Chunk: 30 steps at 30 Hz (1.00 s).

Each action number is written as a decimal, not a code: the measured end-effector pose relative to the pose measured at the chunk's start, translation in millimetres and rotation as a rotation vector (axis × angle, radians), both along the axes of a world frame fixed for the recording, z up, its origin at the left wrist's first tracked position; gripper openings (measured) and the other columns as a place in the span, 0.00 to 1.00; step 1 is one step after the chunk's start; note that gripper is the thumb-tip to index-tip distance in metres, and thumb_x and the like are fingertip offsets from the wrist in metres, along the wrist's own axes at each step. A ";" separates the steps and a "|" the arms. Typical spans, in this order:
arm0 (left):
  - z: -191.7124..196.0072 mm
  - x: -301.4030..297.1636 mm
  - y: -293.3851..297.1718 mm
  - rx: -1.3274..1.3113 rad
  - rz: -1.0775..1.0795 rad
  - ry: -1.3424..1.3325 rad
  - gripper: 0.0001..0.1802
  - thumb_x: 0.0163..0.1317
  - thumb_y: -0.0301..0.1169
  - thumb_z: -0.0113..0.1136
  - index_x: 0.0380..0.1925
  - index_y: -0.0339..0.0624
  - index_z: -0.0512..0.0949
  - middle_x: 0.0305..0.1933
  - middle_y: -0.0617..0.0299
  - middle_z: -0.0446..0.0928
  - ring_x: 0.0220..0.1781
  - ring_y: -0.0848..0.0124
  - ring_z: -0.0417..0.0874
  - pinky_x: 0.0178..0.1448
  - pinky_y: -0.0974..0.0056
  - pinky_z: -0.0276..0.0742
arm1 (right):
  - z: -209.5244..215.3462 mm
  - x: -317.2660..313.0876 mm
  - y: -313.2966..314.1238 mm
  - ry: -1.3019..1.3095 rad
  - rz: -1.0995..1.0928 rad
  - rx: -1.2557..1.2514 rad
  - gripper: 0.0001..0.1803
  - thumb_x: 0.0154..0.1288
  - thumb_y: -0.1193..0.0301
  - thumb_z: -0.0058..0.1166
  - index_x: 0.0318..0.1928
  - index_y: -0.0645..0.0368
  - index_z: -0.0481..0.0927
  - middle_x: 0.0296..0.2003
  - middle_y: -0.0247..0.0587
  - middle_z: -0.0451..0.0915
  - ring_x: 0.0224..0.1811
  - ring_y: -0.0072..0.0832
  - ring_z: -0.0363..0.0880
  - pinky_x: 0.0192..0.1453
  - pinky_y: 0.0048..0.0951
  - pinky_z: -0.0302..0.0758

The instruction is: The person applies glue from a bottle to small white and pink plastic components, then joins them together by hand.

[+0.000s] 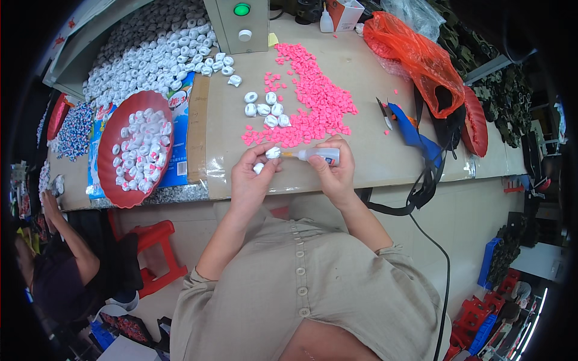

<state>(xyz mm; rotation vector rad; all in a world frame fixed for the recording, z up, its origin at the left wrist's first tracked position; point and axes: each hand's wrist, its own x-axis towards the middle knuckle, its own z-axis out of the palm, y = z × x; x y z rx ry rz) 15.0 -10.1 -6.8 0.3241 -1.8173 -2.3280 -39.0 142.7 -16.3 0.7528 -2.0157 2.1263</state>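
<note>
Between the fingertips of my left hand (245, 179) is a small round white piece (273, 152) with dark marks. A second white piece (258, 168) sits against the same fingers. My right hand (338, 179) is closed around a translucent squeeze bottle (325, 157), held almost level. Its thin yellowish nozzle points left and meets or nearly meets the first white piece. Just beyond my hands, small pink pieces (322, 105) lie scattered in a wide band. Several more white pieces (264, 109) are grouped to the left of that band.
A red scalloped bowl (107, 165) of white and pink pieces stands left, near a large white heap (150, 63). A metal box (238, 36) with a green button is behind. Snips (384, 113), an orange plastic bag (415, 54) and black straps (424, 186) lie right. Another person (66, 265) sits left.
</note>
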 end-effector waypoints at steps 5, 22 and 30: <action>-2.0 -0.2 0.4 0.004 -0.001 0.009 0.15 0.53 0.20 0.52 0.43 0.34 0.69 0.31 0.63 0.73 0.31 0.80 0.73 0.38 0.74 0.73 | 0.1 0.0 -0.7 0.016 0.020 -0.008 0.13 0.52 0.73 0.54 0.36 0.63 0.65 0.31 0.39 0.66 0.29 0.20 0.65 0.31 0.20 0.65; -1.0 -0.6 -0.4 -0.012 -0.012 0.012 0.15 0.53 0.19 0.51 0.43 0.34 0.69 0.30 0.63 0.73 0.33 0.79 0.74 0.41 0.74 0.72 | 4.3 0.0 -1.1 -0.116 0.004 -0.050 0.13 0.53 0.72 0.55 0.35 0.62 0.66 0.30 0.34 0.66 0.30 0.16 0.66 0.32 0.18 0.65; 1.0 0.1 -3.4 0.039 -0.023 -0.005 0.15 0.55 0.21 0.50 0.44 0.34 0.68 0.32 0.62 0.73 0.35 0.78 0.75 0.40 0.74 0.72 | 21.5 -11.2 1.1 -0.553 0.135 -0.606 0.13 0.53 0.76 0.53 0.39 0.60 0.67 0.29 0.37 0.72 0.27 0.22 0.71 0.30 0.20 0.68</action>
